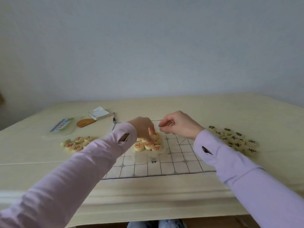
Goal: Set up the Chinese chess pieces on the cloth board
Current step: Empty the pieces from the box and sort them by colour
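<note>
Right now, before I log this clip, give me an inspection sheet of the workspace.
Surface: cream-covered table; flat white cloth board with black grid on it.
Job's things: pale round red-lettered pieces heaped on the board, more red-lettered pieces left of it; black-lettered pieces heaped right.
Clutter: white spiral notepad, dark pen, brown oval object, colourful packet, far left.
Hands: left hand fingertips in board heap, grip unclear; right hand pinched above board, contents unclear.
Cables: nothing seen.
Surroundings: plain pale wall.

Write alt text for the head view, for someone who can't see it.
A person's left hand digs into a heap of red pieces on the cloth board; the right hand hovers beside it, fingertips pinched. Loose red pieces lie left of the board, black pieces right.
</note>
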Demonstrator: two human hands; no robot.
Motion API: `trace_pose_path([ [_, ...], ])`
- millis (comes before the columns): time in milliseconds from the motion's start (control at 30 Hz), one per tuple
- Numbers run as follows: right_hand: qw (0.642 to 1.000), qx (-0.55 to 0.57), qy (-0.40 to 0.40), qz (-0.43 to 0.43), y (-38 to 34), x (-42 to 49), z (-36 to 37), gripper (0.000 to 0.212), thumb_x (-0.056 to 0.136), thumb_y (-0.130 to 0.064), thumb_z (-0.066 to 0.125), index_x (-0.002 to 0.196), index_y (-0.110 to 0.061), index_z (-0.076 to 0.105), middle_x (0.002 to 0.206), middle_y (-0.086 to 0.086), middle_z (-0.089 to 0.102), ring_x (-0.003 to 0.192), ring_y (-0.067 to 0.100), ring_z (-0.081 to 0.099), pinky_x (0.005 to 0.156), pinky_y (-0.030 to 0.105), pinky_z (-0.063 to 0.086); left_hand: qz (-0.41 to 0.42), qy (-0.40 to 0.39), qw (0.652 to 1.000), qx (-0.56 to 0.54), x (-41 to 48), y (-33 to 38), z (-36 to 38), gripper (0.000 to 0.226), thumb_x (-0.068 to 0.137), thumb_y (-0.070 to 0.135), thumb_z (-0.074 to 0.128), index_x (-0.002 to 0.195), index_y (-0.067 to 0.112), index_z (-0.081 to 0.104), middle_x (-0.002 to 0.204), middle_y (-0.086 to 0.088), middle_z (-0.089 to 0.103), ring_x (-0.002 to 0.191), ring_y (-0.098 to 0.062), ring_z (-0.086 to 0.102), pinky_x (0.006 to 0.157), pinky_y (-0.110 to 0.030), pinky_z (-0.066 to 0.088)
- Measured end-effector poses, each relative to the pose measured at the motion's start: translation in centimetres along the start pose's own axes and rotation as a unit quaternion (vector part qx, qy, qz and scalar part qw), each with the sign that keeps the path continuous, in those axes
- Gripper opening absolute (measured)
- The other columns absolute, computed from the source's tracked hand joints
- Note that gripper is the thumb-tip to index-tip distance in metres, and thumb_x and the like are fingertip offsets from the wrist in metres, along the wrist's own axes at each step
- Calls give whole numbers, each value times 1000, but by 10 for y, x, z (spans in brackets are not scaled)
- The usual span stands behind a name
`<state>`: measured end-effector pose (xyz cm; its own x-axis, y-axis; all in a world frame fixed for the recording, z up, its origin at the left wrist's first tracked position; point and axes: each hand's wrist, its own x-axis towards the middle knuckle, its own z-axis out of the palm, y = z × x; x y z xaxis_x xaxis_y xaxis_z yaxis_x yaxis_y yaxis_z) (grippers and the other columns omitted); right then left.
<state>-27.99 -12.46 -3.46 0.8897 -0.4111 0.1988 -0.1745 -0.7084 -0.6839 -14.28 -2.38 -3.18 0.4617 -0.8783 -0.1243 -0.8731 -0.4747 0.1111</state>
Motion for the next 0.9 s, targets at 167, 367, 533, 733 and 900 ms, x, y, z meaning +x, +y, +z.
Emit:
trace_pose_path([
  [167,999,-28,-32,-5,-3,8,13,16,82,-16,69,98,-16,72,93,1,70,78,9,62,73,21,49,57,10,998,-4,2,-5,4,21,86,32,60,97,17,69,77,3,65,68,-11,58,71,-26,48],
  [367,999,-29,-33,21,-1,13,17,15,86,-13,64,100,-15,70,92,3,70,71,10,63,60,17,50,28,-7,997,-70,-1,-25,-7,25,96,19,46,111,9,64,91,-4,72,67,-7,64,74,-22,51],
  [533,988,-137,-75,11,-13,18,20,26,80,-21,72,105,-18,71,95,-5,66,87,10,59,72,18,44,18,8,993,-119,-6,-31,-10,26,95,16,44,112,13,63,83,-3,67,60,-5,62,71,-21,49],
  [733,921,-350,-170,0,-33,26,37,27,71,-23,76,97,-17,70,91,-1,65,83,20,61,65,25,45,-33,93,988,-121,-11,-32,-18,33,94,7,33,105,14,63,63,2,58,38,-3,52,36,-9,37],
  [900,898,-407,-167,-13,-38,25,41,30,74,-22,69,103,-16,64,92,0,61,84,21,58,64,24,40,-52,124,978,-158,-17,-44,-16,29,94,10,37,100,5,65,58,1,57,32,-1,49,32,-7,31],
])
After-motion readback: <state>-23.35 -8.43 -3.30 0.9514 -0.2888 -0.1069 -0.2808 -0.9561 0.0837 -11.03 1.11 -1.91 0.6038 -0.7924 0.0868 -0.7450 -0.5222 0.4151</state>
